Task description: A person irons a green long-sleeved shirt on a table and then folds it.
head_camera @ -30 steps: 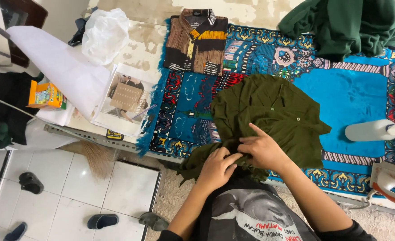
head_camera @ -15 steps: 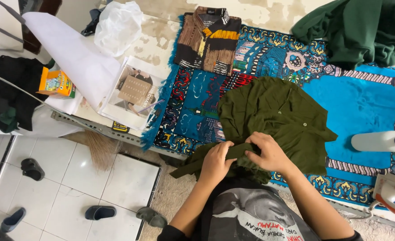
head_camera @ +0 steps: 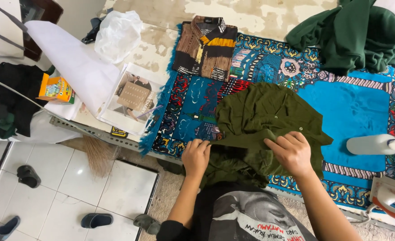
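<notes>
Olive green shirt [head_camera: 269, 120]: lies on the near middle of the patterned blue rug [head_camera: 358, 107], buttons up, its near hem bunched and hanging over the counter's near edge toward the person.

Left hand [head_camera: 196, 156]: at the shirt's near left edge, grip closed on a fold of the green cloth, which runs taut from there to the other hand.

Right hand [head_camera: 292, 152]: on the shirt's near right part, fingers curled and thumb tucked, grip pinched together on the same fold.

Rug: covers most of the counter, blue field with a many-coloured border and a fringed left edge.

Folded brown striped shirt [head_camera: 205, 47]: on the far left corner of the rug, well apart from the hands.

Dark green garment heap [head_camera: 354, 38]: far right, partly on the rug.

White spray bottle [head_camera: 374, 143]: on its side at the right, just beyond an iron [head_camera: 392, 196] at the near right corner.

Left of the rug: a printed sheet in a clear sleeve [head_camera: 132, 96], a white cloth [head_camera: 72, 62], a crumpled plastic bag [head_camera: 117, 33], a small orange box [head_camera: 56, 88].

Tiled floor [head_camera: 63, 196], near left: scattered sandals [head_camera: 97, 219] and a broom head [head_camera: 97, 154] below the counter's edge.
</notes>
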